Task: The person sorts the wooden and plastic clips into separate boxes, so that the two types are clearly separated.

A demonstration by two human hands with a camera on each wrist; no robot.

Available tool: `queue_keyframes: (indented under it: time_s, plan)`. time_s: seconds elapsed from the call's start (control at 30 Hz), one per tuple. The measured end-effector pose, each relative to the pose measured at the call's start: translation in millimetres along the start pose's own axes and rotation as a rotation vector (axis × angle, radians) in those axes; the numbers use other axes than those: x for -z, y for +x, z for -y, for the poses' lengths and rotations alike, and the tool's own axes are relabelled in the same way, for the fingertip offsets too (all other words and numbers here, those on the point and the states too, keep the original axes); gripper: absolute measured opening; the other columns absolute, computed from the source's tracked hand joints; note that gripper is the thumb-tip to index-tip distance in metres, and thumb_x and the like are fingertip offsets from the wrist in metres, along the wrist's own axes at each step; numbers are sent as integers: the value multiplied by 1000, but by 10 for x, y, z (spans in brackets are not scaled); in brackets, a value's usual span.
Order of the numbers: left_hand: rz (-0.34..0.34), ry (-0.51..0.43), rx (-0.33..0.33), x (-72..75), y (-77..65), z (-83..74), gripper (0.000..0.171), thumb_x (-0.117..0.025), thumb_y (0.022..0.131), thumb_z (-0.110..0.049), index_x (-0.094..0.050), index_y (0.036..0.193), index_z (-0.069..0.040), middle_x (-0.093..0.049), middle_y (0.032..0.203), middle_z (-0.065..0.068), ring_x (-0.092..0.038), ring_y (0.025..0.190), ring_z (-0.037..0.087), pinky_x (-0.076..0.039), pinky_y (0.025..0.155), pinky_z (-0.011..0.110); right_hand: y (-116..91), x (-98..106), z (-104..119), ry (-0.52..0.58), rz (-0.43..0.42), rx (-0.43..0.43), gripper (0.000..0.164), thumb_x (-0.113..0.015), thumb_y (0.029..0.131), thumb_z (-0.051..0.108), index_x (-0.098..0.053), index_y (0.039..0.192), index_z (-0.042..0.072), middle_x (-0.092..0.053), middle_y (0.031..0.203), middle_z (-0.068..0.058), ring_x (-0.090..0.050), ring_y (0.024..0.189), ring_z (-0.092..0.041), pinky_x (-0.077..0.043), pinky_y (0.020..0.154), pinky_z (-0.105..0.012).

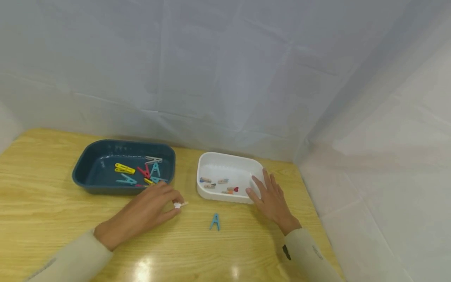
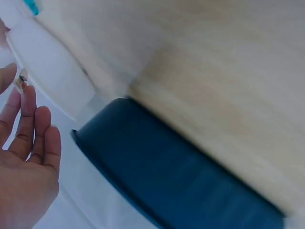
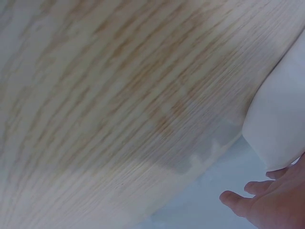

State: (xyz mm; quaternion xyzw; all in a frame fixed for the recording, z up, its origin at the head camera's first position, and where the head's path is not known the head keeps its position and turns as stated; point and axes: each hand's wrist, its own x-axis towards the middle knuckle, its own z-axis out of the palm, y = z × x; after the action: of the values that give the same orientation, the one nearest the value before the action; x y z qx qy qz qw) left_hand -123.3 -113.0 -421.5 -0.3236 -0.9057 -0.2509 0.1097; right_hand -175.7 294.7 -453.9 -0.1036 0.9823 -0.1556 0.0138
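Observation:
Between thumb and fingertips, my left hand [image 1: 146,213] pinches a small wooden clothespin [image 1: 181,205] with a white decoration, above the table in front of the two basins. The left wrist view shows the clothespin [image 2: 21,81] at the fingertips. My right hand [image 1: 274,201] lies with spread fingers at the right rim of the white basin [image 1: 225,196], holding nothing. Inside that basin are several small wooden clothespins [image 1: 223,181] with coloured decorations. A blue plastic clothespin [image 1: 216,216] lies on the table between my hands.
A dark blue basin [image 1: 109,190] stands at the back left with several plastic clothespins in it, among them a yellow clothespin [image 1: 125,169]. Behind the wooden table [image 1: 46,219] hangs a pale sheet [image 1: 211,78], which also covers the right side.

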Motion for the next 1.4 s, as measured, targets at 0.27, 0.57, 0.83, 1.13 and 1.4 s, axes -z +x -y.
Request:
queue_keyframes:
  time_s: [0.27,0.57,0.83,1.13,1.4]
  plan:
    - [-17,-15,-27,-54,449,-103,14,-87,94,-21,-81,106,-20,-80,109,-4,-70,107,23,-51,90,44,-10,-10,16,-1,-13,-4,70,-48,112,59,-44,169,18,-6,184,-19,-7,169,-50,-20,128,-80]
    - [11,-77,-28,-190,927,-163,11,-83,97,-22,-80,105,-14,-77,102,-1,-67,104,23,-55,100,51,-18,13,39,-4,-6,-15,69,-48,112,58,-44,169,18,-7,184,-18,-7,169,-49,-20,129,-78]
    - [83,-45,55,-300,1265,-159,16,-83,99,-25,-80,110,-13,-78,105,2,-66,111,26,-52,105,49,13,-1,66,-9,1,-8,70,-47,112,60,-44,169,19,-5,185,-15,-6,169,-49,-20,129,-78]
    - [62,-19,26,-416,1497,-180,28,-79,103,-29,-79,124,-11,-80,123,5,-66,120,29,-50,113,50,10,-19,128,-21,9,-9,70,-47,112,60,-44,169,19,-5,185,-16,-9,169,-50,-22,129,-77]
    - [36,20,-43,-437,1434,-194,23,-82,100,-26,-79,116,-10,-81,116,6,-70,116,31,-51,115,52,24,-24,116,-18,-18,10,69,-48,111,59,-46,168,19,-7,185,-16,-11,168,-51,-23,127,-79]
